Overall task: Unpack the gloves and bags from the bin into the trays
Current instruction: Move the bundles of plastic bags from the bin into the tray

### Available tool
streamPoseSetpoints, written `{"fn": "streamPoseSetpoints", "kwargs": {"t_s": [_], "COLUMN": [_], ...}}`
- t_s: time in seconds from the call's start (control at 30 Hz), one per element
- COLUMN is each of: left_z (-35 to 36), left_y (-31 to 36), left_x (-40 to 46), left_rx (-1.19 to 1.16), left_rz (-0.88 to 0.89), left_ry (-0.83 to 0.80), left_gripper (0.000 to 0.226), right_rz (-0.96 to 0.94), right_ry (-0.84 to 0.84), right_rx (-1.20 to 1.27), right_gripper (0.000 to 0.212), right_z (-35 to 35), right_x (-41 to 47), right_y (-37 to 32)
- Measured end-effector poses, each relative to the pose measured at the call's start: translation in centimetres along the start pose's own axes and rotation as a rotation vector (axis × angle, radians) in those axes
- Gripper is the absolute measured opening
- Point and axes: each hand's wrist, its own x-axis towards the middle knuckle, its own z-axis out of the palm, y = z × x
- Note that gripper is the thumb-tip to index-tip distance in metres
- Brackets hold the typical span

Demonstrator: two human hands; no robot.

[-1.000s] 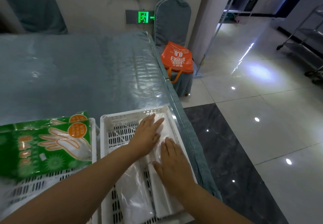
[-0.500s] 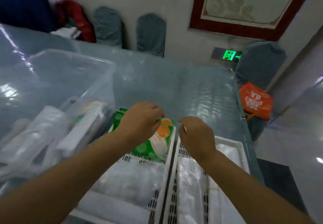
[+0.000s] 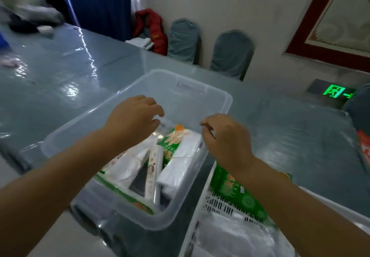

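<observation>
While both hands hover over the clear bin [image 3: 218, 96], the left hand [image 3: 132, 118] and right hand [image 3: 226, 136] curl loosely, seemingly gripping nothing above the green glove pack [image 3: 174, 138].

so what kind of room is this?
Probably a banquet or meeting hall: a long table under clear plastic, fabric-covered chairs against the wall, a lit green exit sign and a large framed picture.
</observation>
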Motion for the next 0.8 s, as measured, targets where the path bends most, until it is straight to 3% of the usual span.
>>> {"fn": "streamPoseSetpoints", "kwargs": {"t_s": [0.1,0.23,0.37,0.43,0.6,0.8], "left_z": [0.3,1.5,2.7,3.2,4.0,4.2], "left_y": [-6.3,-13.2,-17.1,-18.0,-18.9,-19.0], "left_x": [0.3,1.5,2.1,2.0,1.6,1.9], "left_rx": [0.043,0.13,0.121,0.066,-0.088,-0.122], "left_rz": [0.041,0.139,0.224,0.251,0.229,0.235], "left_ry": [-0.063,-0.168,-0.235,-0.248,-0.231,-0.232], "left_gripper": [0.024,0.034,0.037,0.037,0.036,0.035], "right_rz": [-0.004,0.078,-0.061,-0.19,-0.506,-0.576], "right_ry": [-0.123,-0.48,-0.883,-1.0,-0.998,-1.022], "right_rx": [-0.057,-0.179,-0.235,-0.288,-0.331,-0.424], "right_gripper": [0.014,0.02,0.031,0.035,0.04,0.048], "right_z": [4.4,11.8,18.6,21.2,25.5,26.4], "right_x": [3.5,7.8,9.0,8.3,6.5,6.5], "right_y": [-3.1,-5.7,-7.6,-8.4,-8.8,-8.4]}}
